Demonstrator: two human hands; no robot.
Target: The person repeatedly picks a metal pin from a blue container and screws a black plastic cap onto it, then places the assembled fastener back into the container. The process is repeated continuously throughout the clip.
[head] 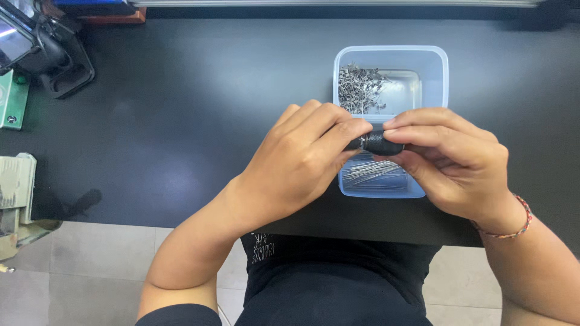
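My left hand (302, 160) and my right hand (450, 160) meet over a clear plastic box, both pinching a short black cylindrical tool (379, 144) held level between the fingertips. The left fingers grip its metal-tipped left end; the right thumb and fingers wrap its right end. Below them the clear two-compartment box (435, 66) sits on the black table. Its far compartment holds a heap of small metal pins (358, 89); the near compartment holds long thin metal needles (371, 172) lying flat, partly hidden by my hands.
The black table (181, 108) ends near my body, with tiled floor (90, 265) beyond its edge. A black device on a stand (51, 54) sits at the far left corner, a green item (12, 99) beside it, and a pale object (15, 193) at the left edge.
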